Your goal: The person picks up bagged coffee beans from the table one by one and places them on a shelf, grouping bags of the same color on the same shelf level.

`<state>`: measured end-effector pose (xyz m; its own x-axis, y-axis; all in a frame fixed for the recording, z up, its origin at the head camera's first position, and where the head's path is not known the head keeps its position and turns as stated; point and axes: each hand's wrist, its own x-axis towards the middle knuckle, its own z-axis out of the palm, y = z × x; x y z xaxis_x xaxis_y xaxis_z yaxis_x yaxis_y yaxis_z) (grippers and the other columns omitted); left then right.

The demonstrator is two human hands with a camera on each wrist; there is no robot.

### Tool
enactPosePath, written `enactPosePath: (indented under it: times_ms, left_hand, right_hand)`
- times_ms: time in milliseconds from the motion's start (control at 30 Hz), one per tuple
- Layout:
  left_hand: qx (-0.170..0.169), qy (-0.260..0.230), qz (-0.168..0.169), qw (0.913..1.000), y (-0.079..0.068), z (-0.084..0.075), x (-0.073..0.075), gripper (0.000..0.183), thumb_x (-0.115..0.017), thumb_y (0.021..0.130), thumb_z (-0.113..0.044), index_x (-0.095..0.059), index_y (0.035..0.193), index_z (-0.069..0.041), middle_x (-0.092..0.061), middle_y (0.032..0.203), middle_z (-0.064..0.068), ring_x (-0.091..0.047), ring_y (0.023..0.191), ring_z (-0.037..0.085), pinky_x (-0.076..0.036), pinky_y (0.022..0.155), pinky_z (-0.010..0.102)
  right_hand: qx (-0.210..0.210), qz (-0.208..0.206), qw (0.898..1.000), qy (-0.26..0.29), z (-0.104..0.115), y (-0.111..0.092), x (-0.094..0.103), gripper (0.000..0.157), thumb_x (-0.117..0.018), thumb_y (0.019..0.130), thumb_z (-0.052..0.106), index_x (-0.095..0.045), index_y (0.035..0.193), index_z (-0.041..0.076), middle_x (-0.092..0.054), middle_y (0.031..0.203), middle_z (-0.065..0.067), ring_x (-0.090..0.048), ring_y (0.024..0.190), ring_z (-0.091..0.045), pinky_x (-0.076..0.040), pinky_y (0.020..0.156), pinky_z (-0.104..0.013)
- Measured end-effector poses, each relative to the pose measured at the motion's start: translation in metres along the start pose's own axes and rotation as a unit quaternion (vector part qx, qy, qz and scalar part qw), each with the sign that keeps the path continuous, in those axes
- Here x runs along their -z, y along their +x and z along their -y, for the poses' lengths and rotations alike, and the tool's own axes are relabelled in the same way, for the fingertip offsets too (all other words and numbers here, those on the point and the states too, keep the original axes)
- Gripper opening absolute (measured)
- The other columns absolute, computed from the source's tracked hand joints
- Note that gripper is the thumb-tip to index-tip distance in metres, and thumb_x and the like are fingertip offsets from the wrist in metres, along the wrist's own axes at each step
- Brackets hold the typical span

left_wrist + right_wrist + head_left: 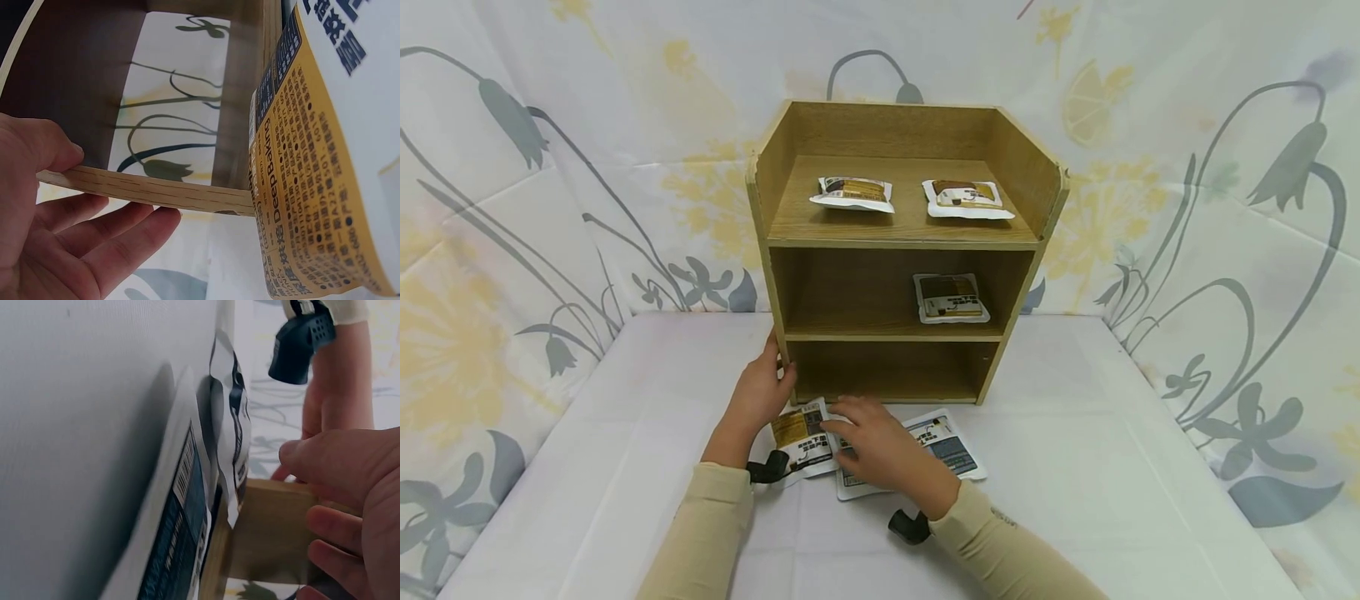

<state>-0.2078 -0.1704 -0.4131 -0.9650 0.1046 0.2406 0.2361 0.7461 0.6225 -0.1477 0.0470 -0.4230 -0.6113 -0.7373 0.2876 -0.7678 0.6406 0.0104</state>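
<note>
My left hand grips the front edge of the left side panel of a small wooden shelf. In the left wrist view the thumb lies on the panel's inner face and the fingers are on its outer side. My right hand is over flat sealed packets in front of the shelf, fingers loosely bent, holding nothing. Just left of it lies a yellow-and-white packet with dark print. A blue-and-white packet shows beyond the right hand, partly hidden by it; its barcode faces the right wrist camera.
Two brown-and-white packets, a left one and a right one, lie on the shelf's top level. Another packet leans at the right of the middle level. A white cloth covers the table; a flower-patterned cloth hangs behind.
</note>
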Motion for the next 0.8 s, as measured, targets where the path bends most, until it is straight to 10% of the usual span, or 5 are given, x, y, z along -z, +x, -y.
enactPosePath:
  times_ms: [800]
  left_hand:
    - [-0.008,-0.004,0.001,1.0,0.0,0.002,0.0,0.07,-0.048,0.099,-0.02,-0.008,0.156,-0.011,-0.055,0.134,0.028,-0.06,0.117,0.041,-0.054,0.089,0.053]
  right_hand:
    - [0.03,0.077,0.997,-0.011,0.021,0.015,-0.016,0.053,-0.068,0.088,0.042,-0.057,0.135,0.021,-0.052,0.143,0.0,-0.044,0.138,-0.021,-0.037,0.113,-0.038]
